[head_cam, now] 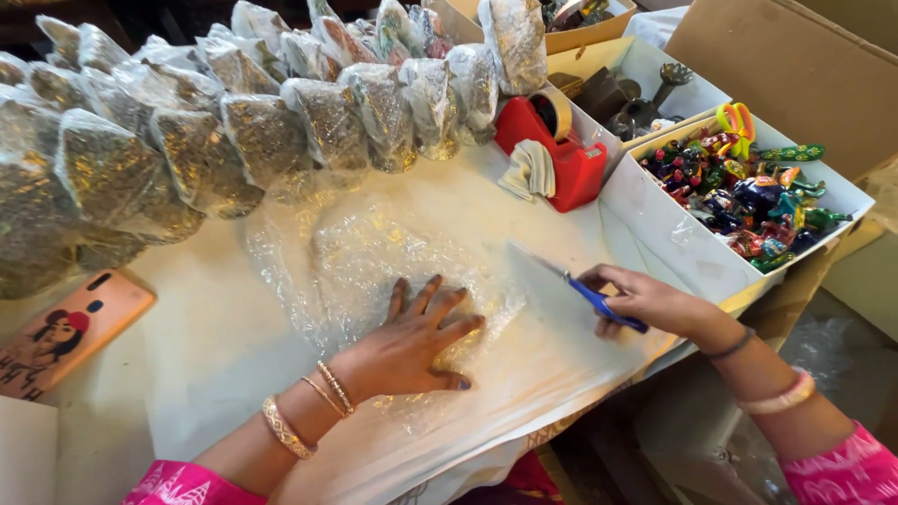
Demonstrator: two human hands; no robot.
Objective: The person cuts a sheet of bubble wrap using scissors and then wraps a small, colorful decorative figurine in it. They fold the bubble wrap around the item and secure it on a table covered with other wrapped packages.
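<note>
Now cutting looks underway: left hand (pixel 412 346) lies flat, fingers spread, pinning bubble wrap (pixel 374 271); at three o'clock, right hand (pixel 645 301) grips blue-handled scissors (pixel 571 281), needing a steady line.

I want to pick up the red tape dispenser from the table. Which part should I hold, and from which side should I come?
Probably grip the red tape dispenser across its two flat side walls, coming from above. Its body is narrow and stands upright. The white box sits close on one side and a folded cloth leans on the other, so a sideways approach looks crowded.
</note>
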